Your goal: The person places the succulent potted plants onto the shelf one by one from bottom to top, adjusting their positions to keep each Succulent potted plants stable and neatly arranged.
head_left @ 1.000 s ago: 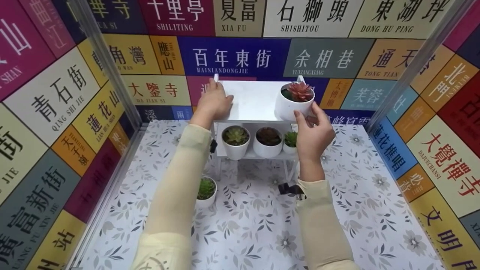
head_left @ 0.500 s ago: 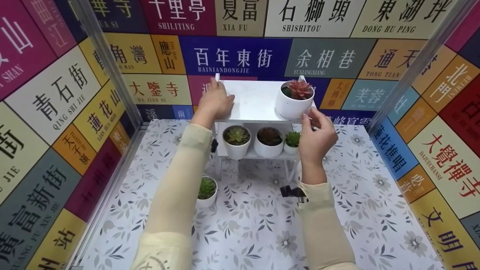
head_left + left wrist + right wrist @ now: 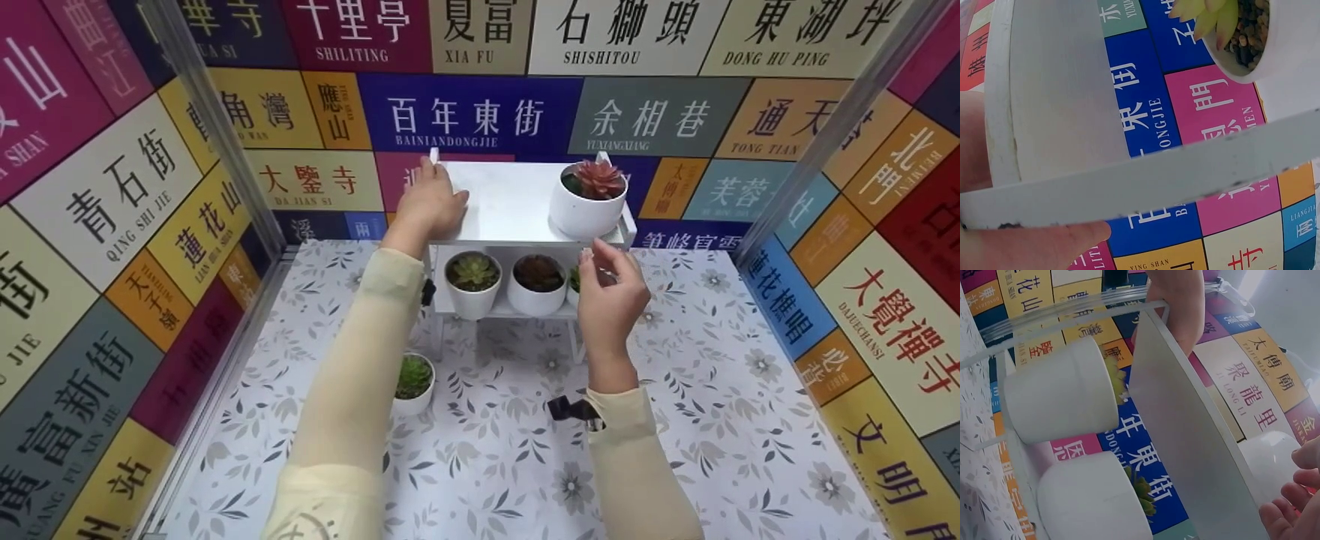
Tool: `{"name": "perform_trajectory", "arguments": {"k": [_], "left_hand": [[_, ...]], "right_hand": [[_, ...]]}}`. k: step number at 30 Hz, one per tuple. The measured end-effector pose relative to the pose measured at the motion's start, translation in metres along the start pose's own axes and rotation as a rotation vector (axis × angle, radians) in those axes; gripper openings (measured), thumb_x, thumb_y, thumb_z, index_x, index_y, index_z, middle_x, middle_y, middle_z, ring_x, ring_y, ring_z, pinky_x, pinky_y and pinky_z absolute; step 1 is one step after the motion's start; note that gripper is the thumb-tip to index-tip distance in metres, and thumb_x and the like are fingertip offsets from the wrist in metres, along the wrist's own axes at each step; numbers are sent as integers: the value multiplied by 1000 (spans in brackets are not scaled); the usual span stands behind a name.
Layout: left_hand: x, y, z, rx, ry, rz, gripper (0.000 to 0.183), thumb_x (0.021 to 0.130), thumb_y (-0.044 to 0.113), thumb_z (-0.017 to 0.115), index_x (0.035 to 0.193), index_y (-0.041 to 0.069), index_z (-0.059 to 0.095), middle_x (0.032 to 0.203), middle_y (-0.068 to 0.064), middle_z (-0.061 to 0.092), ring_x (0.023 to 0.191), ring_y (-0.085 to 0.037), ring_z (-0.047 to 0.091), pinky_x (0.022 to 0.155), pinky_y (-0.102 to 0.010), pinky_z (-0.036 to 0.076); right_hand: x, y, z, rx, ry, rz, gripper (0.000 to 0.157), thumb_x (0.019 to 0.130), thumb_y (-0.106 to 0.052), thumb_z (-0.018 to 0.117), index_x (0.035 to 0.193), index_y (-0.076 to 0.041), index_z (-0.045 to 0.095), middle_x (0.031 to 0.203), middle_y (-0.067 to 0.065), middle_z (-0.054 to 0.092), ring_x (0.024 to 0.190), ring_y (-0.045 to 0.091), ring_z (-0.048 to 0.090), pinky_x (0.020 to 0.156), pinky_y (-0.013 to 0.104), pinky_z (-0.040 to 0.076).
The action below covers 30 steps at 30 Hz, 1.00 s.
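Note:
My left hand [image 3: 429, 201] grips the left end of a white two-tier plant stand [image 3: 501, 201]; in the left wrist view, its fingers [image 3: 1044, 247] lie on both sides of the stand's frame [image 3: 1145, 180]. On the right of the top shelf stands a white pot [image 3: 586, 216] with a red succulent. Just below and in front of that pot is my right hand [image 3: 613, 304], fingers loosely bent around nothing. It overlaps a small potted green plant [image 3: 574, 277] on the lower shelf. The right wrist view shows its fingertips [image 3: 1275, 514] near the pot [image 3: 1272, 458].
The lower shelf also holds a potted green succulent [image 3: 472, 281] and a pot with a dark brown plant [image 3: 537, 283]. Another green potted plant [image 3: 412, 382] stands on the flowered tabletop [image 3: 495, 465], partly behind my left forearm. Colourful lettered walls [image 3: 480, 112] surround three sides.
My right hand has let go of the red succulent's pot and drawn down and toward me. The pot stays on the top shelf. My left hand keeps its place.

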<state>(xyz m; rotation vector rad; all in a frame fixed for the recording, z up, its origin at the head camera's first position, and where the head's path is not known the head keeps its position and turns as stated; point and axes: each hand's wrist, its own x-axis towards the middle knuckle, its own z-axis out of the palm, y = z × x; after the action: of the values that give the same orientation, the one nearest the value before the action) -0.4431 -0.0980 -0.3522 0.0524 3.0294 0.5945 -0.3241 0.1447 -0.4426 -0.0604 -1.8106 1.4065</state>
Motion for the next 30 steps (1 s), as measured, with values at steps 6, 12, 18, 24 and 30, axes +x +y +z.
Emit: {"name": "perform_trajectory", "arguments": {"k": [6,12,18,24,30], "left_hand": [[-1,0,0,5,-6,-3,80,113,45,38,169,-4,8,179,-21,-4,168,-35,3,138,-48,7],[-1,3,0,0,-2,0,80,113,45,38,169,-4,8,179,-22,-5,168,-35,3,138,-48,7],[-1,3,3,-4,10,3,80,113,45,40,169,-4,10,179,-22,-3,168,-36,5,138,-49,9],[-2,1,2,22,22,6,80,112,45,41,169,-4,11,179,-23,-1,167,-36,9,138,-50,13],[-2,0,2,7,21,5,80,112,45,41,169,-4,11,179,-22,-2,168,-35,6,138,-49,11]], "right_hand": [[-14,1,0,62,-21,31,22,94,-6,81,115,-1,81,106,15,77,91,6,70,80,14,60],[-30,5,2,122,-63,56,23,93,-6,81,115,0,79,107,20,75,93,9,70,82,15,60],[-47,14,6,129,-119,55,24,91,-4,82,114,1,80,104,25,72,94,13,71,84,19,62],[-59,21,11,125,-145,70,25,91,-5,82,115,2,79,103,20,73,95,20,74,86,22,63],[-71,26,18,166,-165,68,27,90,-3,82,115,5,78,104,23,73,96,30,74,85,22,64]]}}
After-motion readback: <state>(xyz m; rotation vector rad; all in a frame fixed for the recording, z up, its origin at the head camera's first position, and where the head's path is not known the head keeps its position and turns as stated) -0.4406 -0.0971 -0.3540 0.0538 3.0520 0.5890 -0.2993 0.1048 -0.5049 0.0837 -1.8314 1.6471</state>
